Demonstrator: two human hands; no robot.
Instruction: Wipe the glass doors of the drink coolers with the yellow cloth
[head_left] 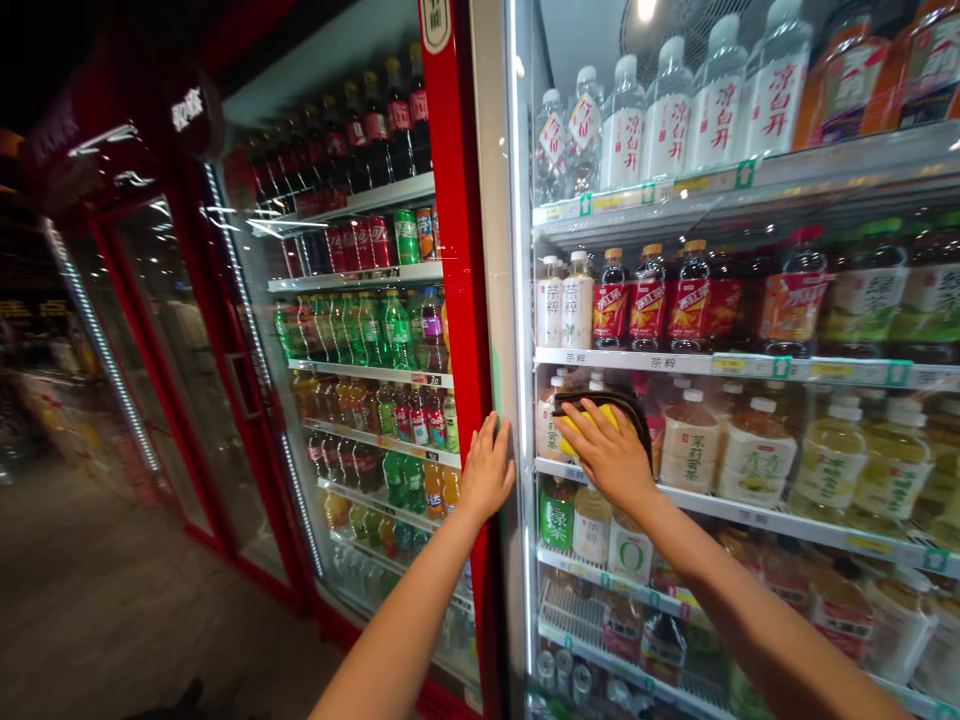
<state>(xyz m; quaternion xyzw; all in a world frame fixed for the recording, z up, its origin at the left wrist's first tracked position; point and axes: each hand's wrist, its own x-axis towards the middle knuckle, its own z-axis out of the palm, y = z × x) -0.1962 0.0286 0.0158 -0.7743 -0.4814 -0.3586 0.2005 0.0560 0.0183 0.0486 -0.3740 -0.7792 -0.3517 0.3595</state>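
My right hand lies spread over a yellow and dark cloth, pressed flat against the glass door of the right-hand drinks cooler. Bottles on several shelves show behind the glass. My left hand rests on the edge between the red frame and the pale frame of the coolers, its fingers pointing up and nothing seen in it. Part of the cloth is hidden under my right palm.
Left of the red frame stands a red cooler with cola bottles, cans and green bottles. More red-framed doors recede at the far left above a dark floor.
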